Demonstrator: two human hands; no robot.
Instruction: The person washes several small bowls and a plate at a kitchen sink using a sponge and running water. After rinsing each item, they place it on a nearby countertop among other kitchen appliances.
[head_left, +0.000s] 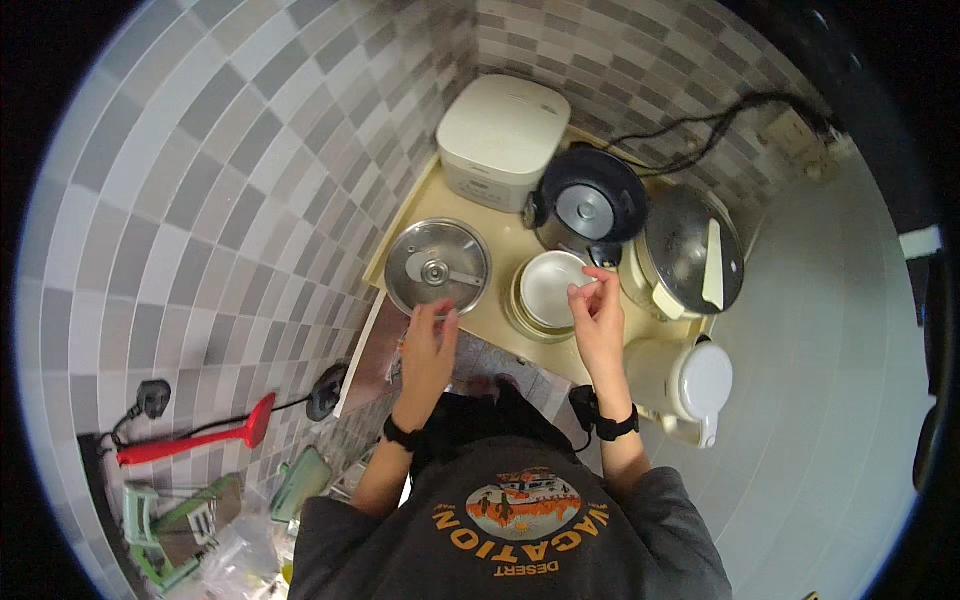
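Observation:
My left hand (430, 352) is at the near edge of a round glass lid (405, 289) with a steel rim, its fingers apart and nothing seen in them. Whether it touches the lid is not clear. A pale spoon or rice paddle (465, 278) shows at the lid's middle. My right hand (598, 319) hovers at the right side of a white bowl (551, 289), fingers bent and thumb near the index finger, holding nothing visible. That bowl rests on other stacked bowls or plates (517, 319).
A white rice cooker (502, 135) stands in the back corner, beside a dark pot (592, 187). Farther right are a lidded pan (679, 247) with a white utensil (713, 262) on it and a white electric kettle (686, 379). A red ladle (202, 442) lies at lower left.

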